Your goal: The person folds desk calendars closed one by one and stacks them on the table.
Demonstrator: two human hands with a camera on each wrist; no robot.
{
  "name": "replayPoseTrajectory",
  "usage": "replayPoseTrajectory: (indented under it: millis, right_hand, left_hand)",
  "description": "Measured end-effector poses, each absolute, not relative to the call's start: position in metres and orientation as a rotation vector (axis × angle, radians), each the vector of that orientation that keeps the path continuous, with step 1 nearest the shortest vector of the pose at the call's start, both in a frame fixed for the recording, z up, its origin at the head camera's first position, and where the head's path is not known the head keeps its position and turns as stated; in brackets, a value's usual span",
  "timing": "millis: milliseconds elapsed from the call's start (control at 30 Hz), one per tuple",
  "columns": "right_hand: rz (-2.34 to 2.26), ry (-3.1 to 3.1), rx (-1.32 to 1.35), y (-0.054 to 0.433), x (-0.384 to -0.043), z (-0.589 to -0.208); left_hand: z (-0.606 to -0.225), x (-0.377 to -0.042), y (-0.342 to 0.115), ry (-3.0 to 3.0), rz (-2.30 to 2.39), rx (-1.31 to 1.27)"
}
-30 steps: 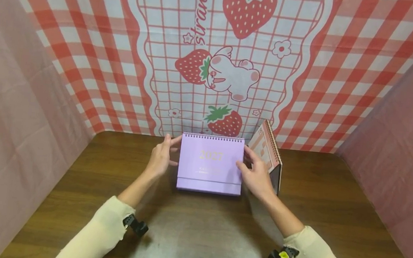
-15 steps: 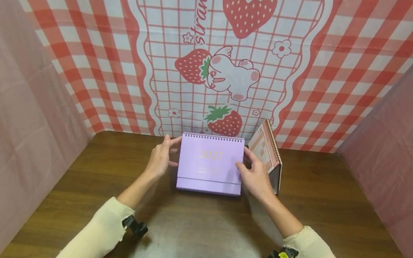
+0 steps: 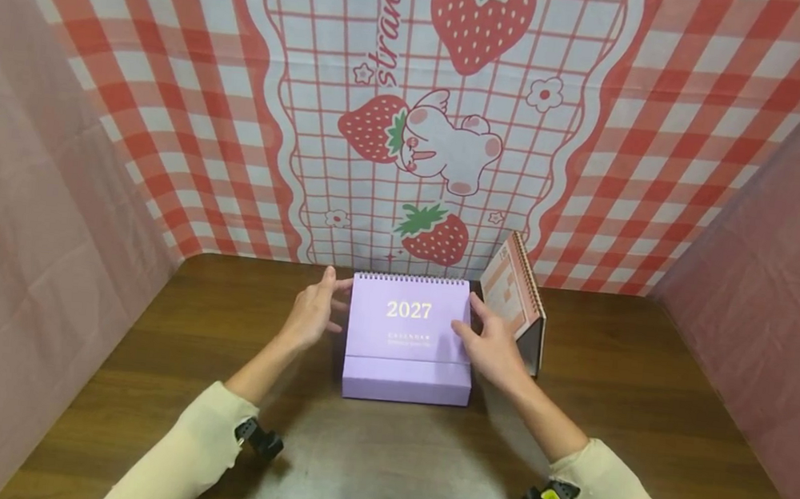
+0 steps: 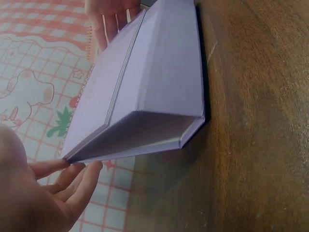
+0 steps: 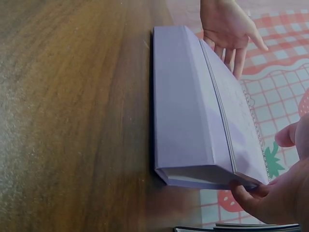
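A lilac desk calendar (image 3: 407, 330) marked 2027 stands on the table, spiral binding at the top and a folded ledge along its front. My left hand (image 3: 313, 309) is at its left side, thumb raised; in the left wrist view the left fingertips (image 4: 94, 166) reach the upper side edge. On the opposite side is my right hand (image 3: 495, 343). The right wrist view shows its fingers (image 5: 244, 195) against the calendar's side edge, with the thumb lifted off the cover. The side of the calendar's hollow stand (image 4: 140, 135) faces the left wrist camera.
Behind my right hand, a second desk calendar (image 3: 512, 288) with a pink-and-white page stands angled on the wooden table (image 3: 219, 320). A strawberry-print cloth (image 3: 444, 165) hangs at the back, and pink cloth walls (image 3: 766, 277) rise on both sides.
The lilac calendar's top has dropped and its lower front has come toward me, so it leans back more and its ledge shows wider. Both hands have moved down slightly with it.
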State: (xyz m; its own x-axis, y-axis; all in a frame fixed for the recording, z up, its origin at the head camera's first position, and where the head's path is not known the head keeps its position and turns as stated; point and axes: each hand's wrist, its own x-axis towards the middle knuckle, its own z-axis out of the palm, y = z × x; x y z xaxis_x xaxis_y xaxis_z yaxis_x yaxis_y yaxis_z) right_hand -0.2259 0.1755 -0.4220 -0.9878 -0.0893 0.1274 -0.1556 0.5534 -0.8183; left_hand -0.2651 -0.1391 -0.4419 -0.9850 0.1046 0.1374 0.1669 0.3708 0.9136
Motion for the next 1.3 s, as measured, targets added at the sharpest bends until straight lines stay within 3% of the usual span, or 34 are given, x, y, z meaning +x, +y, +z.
replayPoseTrajectory:
  millis: [200, 367, 733, 1067, 1300]
  right_hand:
    - [1.44, -2.744, 0.224, 0.176, -0.223, -0.427]
    - [1.434, -2.761, 0.228, 0.175, -0.221, -0.432]
    - [1.347, -2.832, 0.292, 0.175, -0.213, -0.439]
    - [1.303, -2.92, 0.334, 0.175, -0.21, -0.446]
    - [1.216, -2.931, 0.356, 0.189, -0.233, -0.495]
  left_hand:
    - [-0.474, -0.286, -0.15, -2.58, -1.652, -0.332]
    - [-0.468, -0.277, -0.145, -2.672, -1.618, -0.261]
    - [-0.525, -0.315, -0.15, -2.842, -1.647, -0.033]
    - [-0.527, -0.31, -0.141, -2.889, -1.647, 0.049]
    - [-0.518, -0.295, -0.134, -2.876, -1.656, -0.009]
